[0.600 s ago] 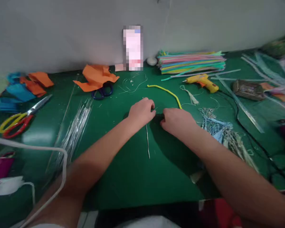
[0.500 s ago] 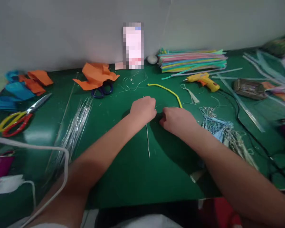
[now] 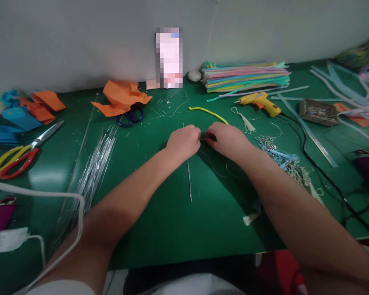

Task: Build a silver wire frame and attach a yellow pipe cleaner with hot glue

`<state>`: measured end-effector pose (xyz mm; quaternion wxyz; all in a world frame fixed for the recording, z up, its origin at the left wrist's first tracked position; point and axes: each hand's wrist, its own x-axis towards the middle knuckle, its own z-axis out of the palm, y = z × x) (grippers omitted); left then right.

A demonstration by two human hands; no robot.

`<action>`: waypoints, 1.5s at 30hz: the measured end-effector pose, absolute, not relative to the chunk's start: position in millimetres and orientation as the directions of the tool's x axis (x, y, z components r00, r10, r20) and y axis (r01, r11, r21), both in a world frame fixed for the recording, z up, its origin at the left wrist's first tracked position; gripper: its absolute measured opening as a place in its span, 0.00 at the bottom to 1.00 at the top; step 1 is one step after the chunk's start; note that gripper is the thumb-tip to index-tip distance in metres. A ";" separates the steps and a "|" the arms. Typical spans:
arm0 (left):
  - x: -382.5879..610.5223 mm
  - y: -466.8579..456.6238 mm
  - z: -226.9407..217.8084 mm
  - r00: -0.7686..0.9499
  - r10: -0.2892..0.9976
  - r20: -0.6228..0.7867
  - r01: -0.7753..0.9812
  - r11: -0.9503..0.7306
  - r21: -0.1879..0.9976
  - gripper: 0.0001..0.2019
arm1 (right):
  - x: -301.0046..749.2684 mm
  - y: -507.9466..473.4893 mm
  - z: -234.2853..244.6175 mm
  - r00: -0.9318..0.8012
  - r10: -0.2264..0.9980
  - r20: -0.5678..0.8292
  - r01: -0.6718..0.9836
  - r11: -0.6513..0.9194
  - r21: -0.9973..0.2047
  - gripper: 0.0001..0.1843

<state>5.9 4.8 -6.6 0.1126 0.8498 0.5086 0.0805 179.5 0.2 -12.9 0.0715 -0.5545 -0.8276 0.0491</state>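
Note:
My left hand (image 3: 184, 141) is closed round a thin twisted silver wire (image 3: 189, 180), whose ends stick out above and below the fist. Close by on the right, my right hand (image 3: 226, 138) is pinched, its fingertips almost meeting the left ones. A fine thread (image 3: 213, 167) trails from between the hands over the table; a short strand spans the fingertips, which mostly hide it. Behind the right hand lies a bent yellow pipe cleaner (image 3: 209, 112), its near end hidden. Blue and cream tassels (image 3: 290, 162) rest beside the right forearm.
On the green table (image 3: 172, 229) are silver wires (image 3: 96, 159), scissors (image 3: 33, 145), dark-handled scissors (image 3: 130, 116) under orange paper (image 3: 121, 98), a yellow glue gun (image 3: 260, 102) with a black cord, and a pipe-cleaner bundle (image 3: 246, 78). A white cable (image 3: 80, 217) crosses by the left forearm.
My right hand has risen slightly and covers more of the yellow pipe cleaner's near end. A loose thread now shows below the hands. The left hand keeps its hold on the wire.

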 end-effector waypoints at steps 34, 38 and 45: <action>-58.9 12.9 15.4 0.164 0.977 -0.136 0.174 0.107 0.979 0.13 | 164.9 -33.6 -1.1 -0.253 0.945 0.207 0.667 0.325 -0.670 0.12; -66.7 21.4 -2.1 0.114 0.979 -0.170 0.258 0.137 0.957 0.12 | 159.0 -37.6 -6.5 -0.548 0.802 0.239 0.688 0.595 -0.415 0.18; -64.5 32.6 -6.6 0.060 0.995 -0.085 0.395 0.054 0.917 0.12 | 152.3 -45.8 -11.2 -0.752 0.641 0.154 0.604 0.764 -0.228 0.29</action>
